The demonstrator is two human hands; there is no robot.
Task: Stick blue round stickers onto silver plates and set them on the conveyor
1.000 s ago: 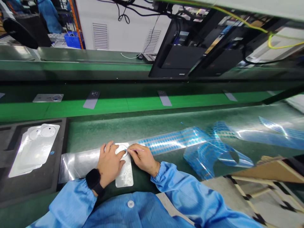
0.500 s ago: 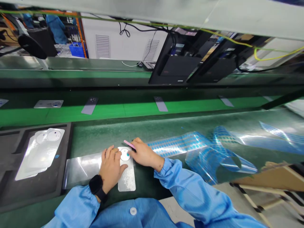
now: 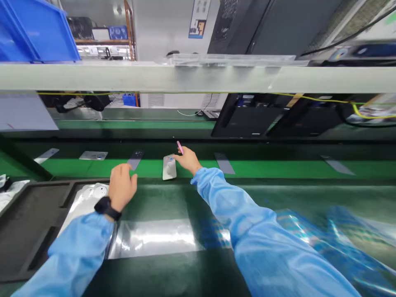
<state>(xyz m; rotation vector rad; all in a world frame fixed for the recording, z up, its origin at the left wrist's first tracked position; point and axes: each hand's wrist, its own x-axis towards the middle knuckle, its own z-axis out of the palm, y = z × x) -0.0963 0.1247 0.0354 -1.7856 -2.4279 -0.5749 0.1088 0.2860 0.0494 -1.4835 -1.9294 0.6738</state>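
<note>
A silver metal plate with a small blue mark lies on the green conveyor belt, and my right hand is at its upper right edge. That hand holds a slim pink tool pointing up from its fingers. My left hand, wearing a black smartwatch, holds nothing. Its loosely parted fingers hang over the bench, nearest to a stack of clear-wrapped plates in a black foam tray.
Further flat plates lie along the belt. A silver film strip and blurred blue dotted film lie on the green bench. A pale rail crosses above the belt, with a blue crate beyond it.
The view has tilted upward. Both hands have moved forward, and the metal plate has gone from the bench to the belt. My left hand no longer rests on it.
</note>
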